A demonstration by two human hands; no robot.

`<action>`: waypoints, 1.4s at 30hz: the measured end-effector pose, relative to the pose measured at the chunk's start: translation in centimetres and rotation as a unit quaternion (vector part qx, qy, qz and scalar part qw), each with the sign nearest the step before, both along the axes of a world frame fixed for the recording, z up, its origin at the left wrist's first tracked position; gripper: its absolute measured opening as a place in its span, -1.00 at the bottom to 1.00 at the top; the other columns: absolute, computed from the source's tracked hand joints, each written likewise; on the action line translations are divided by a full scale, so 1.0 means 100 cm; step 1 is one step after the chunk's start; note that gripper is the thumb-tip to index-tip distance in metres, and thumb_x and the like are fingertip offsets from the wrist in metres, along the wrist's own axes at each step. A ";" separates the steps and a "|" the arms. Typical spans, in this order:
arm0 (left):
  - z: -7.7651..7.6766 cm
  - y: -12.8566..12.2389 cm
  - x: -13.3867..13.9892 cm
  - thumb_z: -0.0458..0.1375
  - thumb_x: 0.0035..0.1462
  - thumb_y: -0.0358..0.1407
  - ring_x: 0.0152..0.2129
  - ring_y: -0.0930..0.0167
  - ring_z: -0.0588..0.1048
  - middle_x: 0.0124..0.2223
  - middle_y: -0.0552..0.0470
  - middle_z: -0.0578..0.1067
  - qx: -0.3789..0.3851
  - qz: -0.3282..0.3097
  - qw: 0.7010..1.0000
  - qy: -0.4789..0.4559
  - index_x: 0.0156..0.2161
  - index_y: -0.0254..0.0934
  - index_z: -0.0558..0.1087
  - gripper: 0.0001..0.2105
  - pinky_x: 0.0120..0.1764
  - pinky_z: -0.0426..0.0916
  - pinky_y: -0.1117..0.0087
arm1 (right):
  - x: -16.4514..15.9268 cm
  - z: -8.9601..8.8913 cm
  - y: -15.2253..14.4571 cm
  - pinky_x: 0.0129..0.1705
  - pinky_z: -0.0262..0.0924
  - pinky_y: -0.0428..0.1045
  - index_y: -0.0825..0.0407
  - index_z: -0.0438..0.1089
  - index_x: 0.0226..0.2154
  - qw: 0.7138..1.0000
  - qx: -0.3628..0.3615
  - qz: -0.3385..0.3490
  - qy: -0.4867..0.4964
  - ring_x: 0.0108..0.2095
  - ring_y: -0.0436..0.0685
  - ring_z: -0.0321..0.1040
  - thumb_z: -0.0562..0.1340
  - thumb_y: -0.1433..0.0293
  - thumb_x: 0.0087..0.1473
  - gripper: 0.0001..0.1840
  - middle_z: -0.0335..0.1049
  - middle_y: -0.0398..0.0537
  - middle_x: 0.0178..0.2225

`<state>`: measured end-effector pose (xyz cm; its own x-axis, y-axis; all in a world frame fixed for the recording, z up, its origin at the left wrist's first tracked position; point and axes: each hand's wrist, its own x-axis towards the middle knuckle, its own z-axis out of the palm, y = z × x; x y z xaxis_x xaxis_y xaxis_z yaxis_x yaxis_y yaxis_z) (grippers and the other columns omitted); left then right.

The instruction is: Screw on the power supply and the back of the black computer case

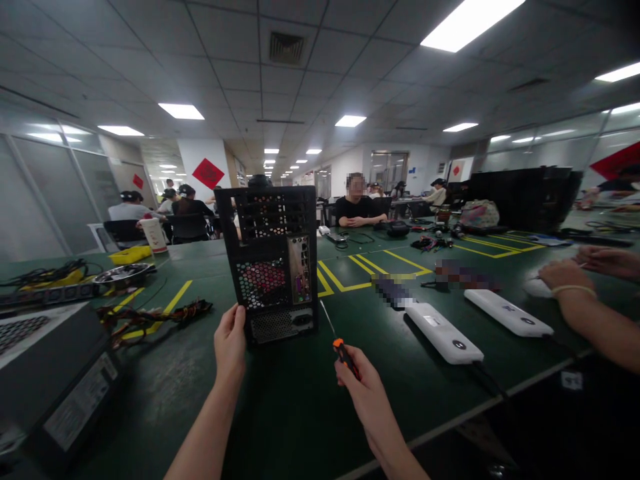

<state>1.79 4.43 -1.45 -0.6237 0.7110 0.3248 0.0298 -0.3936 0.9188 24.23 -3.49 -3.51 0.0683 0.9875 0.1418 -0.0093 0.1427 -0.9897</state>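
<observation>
A black computer case (234, 243) stands upright on the green table, its rear side facing me. Ports, a perforated fan grille and a power supply with its socket show on that side. My left hand (230, 343) grips the lower left edge of the case, thumb on the near face and the other fingers partly hidden. In my right hand (364, 380) is a screwdriver (344, 353) with an orange and black handle. Its thin shaft points up and left, and the tip is close to the lower right edge of the case; whether they touch I cannot tell.
A grey metal unit (50, 373) sits at the near left, with bundled cables (155, 313) behind it. Beyond are a metal bowl (125, 275) and a paper cup (154, 235). White power banks (443, 333) lie at right, near a co-worker's hands (567, 277). A person (356, 210) sits opposite.
</observation>
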 end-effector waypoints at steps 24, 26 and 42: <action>0.009 -0.016 -0.004 0.20 -0.20 -0.26 -0.35 0.47 0.40 -0.29 0.01 0.47 0.003 0.019 0.995 -0.095 -0.26 -0.34 0.47 -0.69 -0.21 0.26 0.39 | -0.053 0.020 0.055 -0.24 0.16 -0.03 -0.03 0.28 -0.32 0.976 0.023 -0.041 0.213 -0.27 0.05 0.29 0.18 0.24 -0.12 -0.75 0.35 -0.14 -0.33; 0.012 -0.018 -0.005 0.20 -0.20 -0.29 -0.38 0.50 0.39 -0.31 0.03 0.47 0.007 0.034 0.994 -0.105 -0.29 -0.34 0.47 -0.72 -0.23 0.26 0.41 | -0.056 0.017 0.052 -0.21 0.15 -0.02 -0.03 0.28 -0.30 0.980 0.021 -0.029 0.195 -0.25 0.05 0.28 0.16 0.25 -0.09 -0.75 0.35 -0.14 -0.30; 0.021 -0.060 0.059 0.03 0.03 -0.30 -0.27 0.35 0.32 -0.24 0.01 0.37 -0.015 -0.066 0.858 0.510 -0.23 -0.18 0.40 -0.81 -0.19 0.22 0.33 | 0.084 0.011 0.049 -0.34 0.08 -0.02 0.01 0.32 -0.30 0.992 0.023 -0.067 -0.102 -0.42 0.06 0.24 0.11 0.34 -0.07 -0.78 0.32 -0.15 -0.44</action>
